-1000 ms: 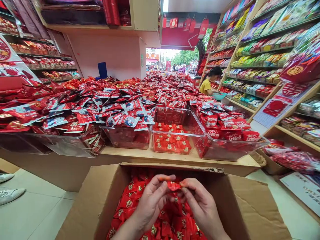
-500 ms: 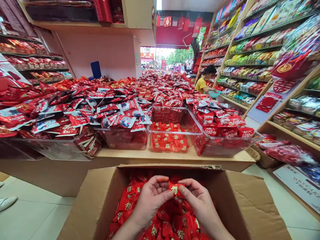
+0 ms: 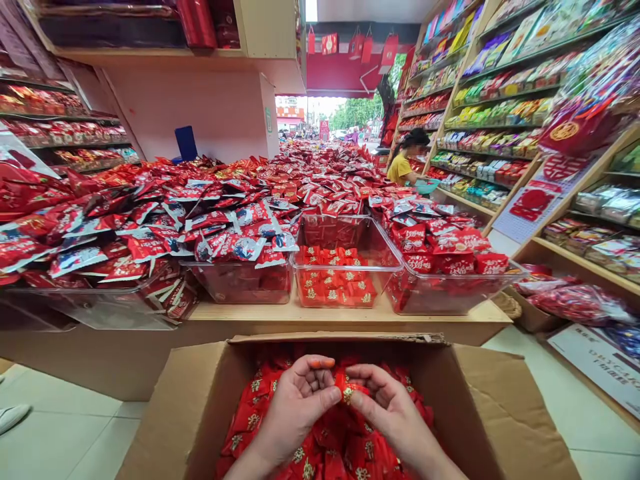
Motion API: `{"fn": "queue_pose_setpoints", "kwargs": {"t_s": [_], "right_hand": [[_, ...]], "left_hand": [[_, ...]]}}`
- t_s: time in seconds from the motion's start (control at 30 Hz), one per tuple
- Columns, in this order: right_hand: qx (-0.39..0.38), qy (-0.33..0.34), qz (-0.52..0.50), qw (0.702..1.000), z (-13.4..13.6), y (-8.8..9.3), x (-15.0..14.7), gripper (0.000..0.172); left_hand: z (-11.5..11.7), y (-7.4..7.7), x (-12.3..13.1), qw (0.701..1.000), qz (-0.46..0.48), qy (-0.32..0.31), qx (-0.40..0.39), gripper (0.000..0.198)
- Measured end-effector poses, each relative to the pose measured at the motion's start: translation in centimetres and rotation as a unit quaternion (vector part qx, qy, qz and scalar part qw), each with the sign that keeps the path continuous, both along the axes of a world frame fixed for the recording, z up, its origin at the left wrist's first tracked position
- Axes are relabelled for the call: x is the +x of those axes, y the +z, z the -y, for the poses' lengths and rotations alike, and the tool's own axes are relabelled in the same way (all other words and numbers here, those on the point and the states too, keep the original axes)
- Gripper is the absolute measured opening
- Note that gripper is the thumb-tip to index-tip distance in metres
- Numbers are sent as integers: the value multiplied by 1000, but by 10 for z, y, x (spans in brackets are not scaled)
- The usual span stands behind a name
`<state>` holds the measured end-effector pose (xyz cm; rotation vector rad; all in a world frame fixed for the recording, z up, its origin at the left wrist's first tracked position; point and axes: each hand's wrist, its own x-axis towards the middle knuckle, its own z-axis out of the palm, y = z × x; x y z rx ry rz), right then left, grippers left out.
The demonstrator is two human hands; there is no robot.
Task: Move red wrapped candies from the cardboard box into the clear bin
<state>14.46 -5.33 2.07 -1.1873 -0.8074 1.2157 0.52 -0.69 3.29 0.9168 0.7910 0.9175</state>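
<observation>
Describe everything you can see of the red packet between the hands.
The red packet is small and shiny, like plastic or foil, with a gold printed mark. The left hand and right hand hold it from either side, over similar packets in the open cardboard box. The hands partly hide it, so its full outline cannot be seen.

Gold double-happiness signs on little red packets [image 3: 333, 293] in cardboard box [image 3: 493, 413] and clear bin [image 3: 345, 268]; same sign on a red cut-out [image 3: 560, 168]. Blurry "DRYCAKE" on a white box [image 3: 595, 363]. Fuzzy Chinese writing on bigger packets [image 3: 457, 243].
</observation>
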Motion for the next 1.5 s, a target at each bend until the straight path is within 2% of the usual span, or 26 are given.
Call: {"fn": "queue_pose_setpoints", "kwargs": {"t_s": [0.1, 0.27, 0.4, 0.53, 0.7, 0.83, 0.93, 1.03, 1.17, 1.23, 1.33, 1.43, 1.5], "right_hand": [[2, 7, 12, 1000, 0, -2, -2, 26], [9, -34, -16, 999, -1, -4, -6, 22], [4, -40, -41, 998, -2, -6, -7, 19], [10, -37, -43, 998, -3, -13, -8, 18], [8, -45, 35, 998, -4, -20, -5, 19], [9, -12, 24, 1000, -4, -24, -1, 19], [27, -8, 55, 998, -3, -25, 0, 21], [47, -8, 69, 996, -3, -26, -1, 22], [42, 3, 42, 998, -1, -26, -2, 22], [26, 5, 20, 999, -1, -24, 0, 19], [2, 28, -11, 1000, -1, -23, 5, 23], [1, 24, -5, 1000, -3, -22, 9, 19], [6, -7, -3, 1000, -3, -23, 10, 19]], "left_hand": [[1, -1, 2, 1000, 1, -3, 11, 26], [7, -7, 8, 1000, 6, 1, -4, 32], [12, -14, 14, 999, 3, 16, -49, 19], [12, -18, 16, 997, 28, 38, -67, 19], [9, -20, 17, 997, 31, 41, -56, 26], [8, -23, 16, 999, -3, 27, -25, 34], [8, -26, 16, 999, -27, 30, -6, 38], [9, -29, 17, 1000, -5, 23, -3, 37], [12, -25, 19, 999, 20, 39, 12, 33], [14, -19, 18, 1000, -6, 19, 25, 32], [15, -13, 16, 998, -41, -17, 40, 32], [13, -17, 14, 1000, -11, -5, 28, 40], [9, -20, 12, 1000, 3, 8, -2, 38]]}}
